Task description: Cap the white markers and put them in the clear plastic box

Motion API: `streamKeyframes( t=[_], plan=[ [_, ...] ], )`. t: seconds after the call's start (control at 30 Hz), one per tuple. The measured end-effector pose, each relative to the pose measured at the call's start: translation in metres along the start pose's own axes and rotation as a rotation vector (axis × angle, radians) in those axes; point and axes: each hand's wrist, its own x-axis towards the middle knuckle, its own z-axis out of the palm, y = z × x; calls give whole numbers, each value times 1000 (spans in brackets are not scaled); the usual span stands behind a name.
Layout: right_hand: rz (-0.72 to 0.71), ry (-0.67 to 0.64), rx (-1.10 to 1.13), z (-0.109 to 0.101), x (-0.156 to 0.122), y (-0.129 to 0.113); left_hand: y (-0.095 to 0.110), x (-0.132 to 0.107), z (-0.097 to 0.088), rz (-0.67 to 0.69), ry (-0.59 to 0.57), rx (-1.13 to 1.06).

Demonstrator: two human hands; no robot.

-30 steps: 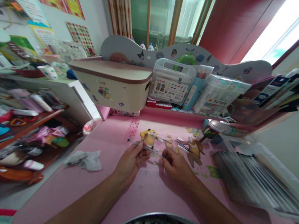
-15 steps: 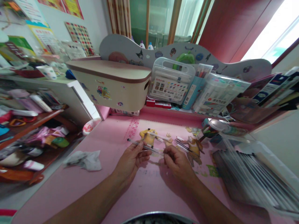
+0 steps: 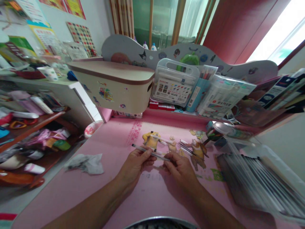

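Above the pink desk [image 3: 114,197], a slim clear pen [image 3: 159,156] with a dark tip at its left end lies slanted between my two hands. My left hand [image 3: 134,163] pinches it along its left part, thumb on top. At its right end, the fingers and thumb of my right hand [image 3: 181,167] are closed on the clear barrel. Just beyond the hands, a clear pen barrel [image 3: 163,139] lies on the desk, and dark thin pens or refills [image 3: 187,148] rest farther right, over printed cartoon bears.
To the right stands a clear plastic box [image 3: 234,144] filled with long thin sticks. A crumpled tissue [image 3: 87,163] lies at left. The metal rim of a round container [image 3: 159,218] shows at the bottom edge. A lidded bin [image 3: 114,87] and marker cases [image 3: 175,84] line the shelf.
The pen has shifted slightly right and down at its dark end. My right fingers have moved a little left and straightened along the barrel; my left fingers have curled in more.
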Motion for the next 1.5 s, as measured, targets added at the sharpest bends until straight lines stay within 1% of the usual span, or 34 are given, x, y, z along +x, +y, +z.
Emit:
streamKeyframes(
  t=[0.17,0.33,0.5,0.57,0.6,0.7,0.73,0.8,0.87,0.9,0.97,1.07,1.13,1.2,1.23,1.27,1.33,1.4,1.43,1.5],
  plan=[
    [-25,81,-51,2,-3,-7,-3,-1,2,41,-1,-21],
    [29,43,47,2,-1,-12,-5,-2,3,52,-2,-13],
    [115,-20,270,5,-1,-8,-5,-3,2,75,-9,34],
    [142,-43,300,7,-3,-8,-5,-6,4,73,-29,67],
    [140,-55,283,7,-3,-9,-5,-8,6,64,-44,82],
    [59,-132,158,3,-3,-15,-7,-16,11,-28,-176,138],
    [23,-161,107,0,-3,-17,-8,-18,12,-39,-187,157],
    [-33,-217,-6,-8,-1,-22,-9,-19,11,-31,-166,201],
    [-69,-232,-153,-19,0,-29,-10,-17,9,-5,-137,219],
    [-91,-223,-231,-25,0,-34,-10,-15,7,-9,-155,227],
    [-154,-147,-367,-40,-5,-46,-11,-13,4,-27,-177,265],
    [-269,31,-493,-71,-23,-69,-13,-12,3,-12,-223,352],
    [-299,173,-566,-101,-41,-80,-14,-14,5,-27,-249,377],
    [-297,318,-663,-138,-60,-84,-14,-17,7,-53,-252,368],
    [-264,363,-716,-158,-69,-82,-14,-18,8,-64,-245,357],
    [-200,413,-764,-178,-78,-78,-13,-19,9,-70,-236,347],
    [-10,449,-862,-217,-90,-64,-14,-20,9,-73,-227,336],
    [174,405,-935,-250,-98,-45,-15,-19,8,-76,-227,344],
    [255,377,-965,-263,-100,-35,-15,-18,8,-74,-230,350],
    [389,243,-1005,-280,-101,-15,-16,-16,7,-78,-230,364]
  ],
)
